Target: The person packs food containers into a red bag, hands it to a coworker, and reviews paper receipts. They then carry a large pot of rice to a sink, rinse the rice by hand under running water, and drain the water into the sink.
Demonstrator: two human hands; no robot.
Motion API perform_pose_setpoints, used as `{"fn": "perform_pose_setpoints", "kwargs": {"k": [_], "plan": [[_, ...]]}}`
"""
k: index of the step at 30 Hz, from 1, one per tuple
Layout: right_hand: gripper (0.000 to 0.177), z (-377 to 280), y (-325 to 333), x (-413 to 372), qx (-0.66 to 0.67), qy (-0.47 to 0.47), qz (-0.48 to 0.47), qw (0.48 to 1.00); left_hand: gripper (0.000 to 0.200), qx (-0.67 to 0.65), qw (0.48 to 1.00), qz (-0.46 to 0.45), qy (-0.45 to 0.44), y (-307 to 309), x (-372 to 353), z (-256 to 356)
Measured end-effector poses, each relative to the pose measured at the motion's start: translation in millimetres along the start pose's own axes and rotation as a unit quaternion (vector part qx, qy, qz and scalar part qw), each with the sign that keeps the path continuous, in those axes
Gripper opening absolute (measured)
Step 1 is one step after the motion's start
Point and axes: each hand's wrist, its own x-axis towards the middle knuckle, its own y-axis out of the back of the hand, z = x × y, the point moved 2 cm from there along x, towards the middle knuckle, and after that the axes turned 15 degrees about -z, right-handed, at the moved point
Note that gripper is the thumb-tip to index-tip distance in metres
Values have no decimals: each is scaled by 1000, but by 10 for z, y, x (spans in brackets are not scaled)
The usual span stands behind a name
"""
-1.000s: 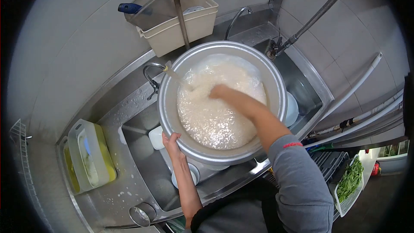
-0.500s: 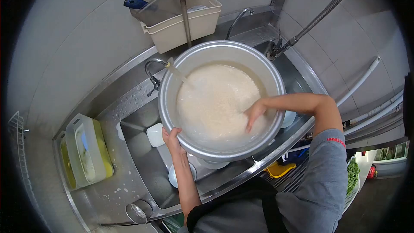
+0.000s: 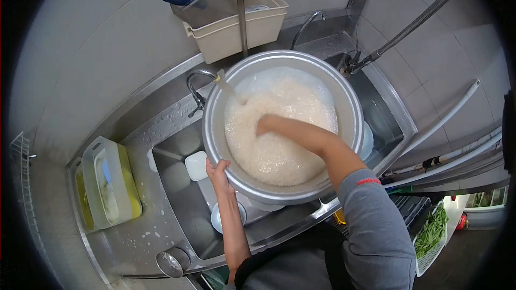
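Note:
A large round metal pot (image 3: 349, 121) sits over the sink, holding rice (image 3: 285, 156) in cloudy water. At the near-left side of the pot, my left hand (image 3: 218, 174) grips the rim with its fingers closed round it. My right hand (image 3: 266, 124) is sunk in the rice near the middle of the pot, and its fingers are hidden under the surface. From a curved faucet (image 3: 200, 78) at the pot's left edge, water runs into the rice through a short pale tube.
Beige bins (image 3: 236, 35) stand behind the pot. To the left, a clear container (image 3: 122, 188) rests on the steel counter, with a metal ladle (image 3: 173, 262) near the front edge. White dishes (image 3: 196, 166) lie in the sink (image 3: 188, 220). A basket of greens (image 3: 431, 231) is at lower right.
My right hand has swept left through the rice, from the right side of the pot to its middle. The rice surface is more churned. My left hand stays on the rim.

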Motion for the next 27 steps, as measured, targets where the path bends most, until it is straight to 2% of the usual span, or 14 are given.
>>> {"fn": "perform_pose_setpoints", "kwargs": {"k": [3, 7, 8, 10, 12, 14, 17, 20, 22, 23, 24, 26, 27], "plan": [[74, 503, 89, -100, 55, -53, 44, 996, 38, -2, 1000, 2, 3, -37, 1, 5], [79, 868, -52, -416, 132, -78, 28, 988, 41, 10, 1000, -9, -10, -6, 22, -18], [80, 746, -78, -576, 127, -75, 8, 989, 42, 11, 1000, -5, -14, -20, 35, -20], [87, 356, -136, -1009, 20, -73, -94, 993, 43, 16, 1000, -6, -13, -62, 31, -7], [89, 199, -530, -1037, -26, -63, -43, 997, 44, 22, 1000, -13, -8, -124, -1, 52], [90, 55, -744, -1145, -126, 30, -110, 985, 43, 2, 1000, -13, -10, -107, 5, 40], [80, -26, -718, -1454, -114, 183, -256, 942, 42, -7, 1000, -21, -14, -108, 13, 45], [55, -53, -96, -1585, 161, 148, -373, 902, 42, -3, 1000, -21, -11, -77, 14, 31], [30, 35, 260, -1226, 276, 172, -144, 935, 41, -6, 1000, -17, -16, -45, 22, 10], [23, 57, 413, -941, 347, 137, 0, 928, 41, -8, 1000, -19, -19, -25, 22, 3], [18, 55, 548, -661, 409, 100, 144, 896, 40, -11, 999, -20, -23, -8, 24, -9], [14, -51, 651, -253, 598, 55, 259, 756, 39, -9, 999, -27, -24, 29, 30, -40], [15, -74, 685, -56, 572, 24, 290, 767, 39, -7, 999, -30, -25, 48, 47, -52]]}}
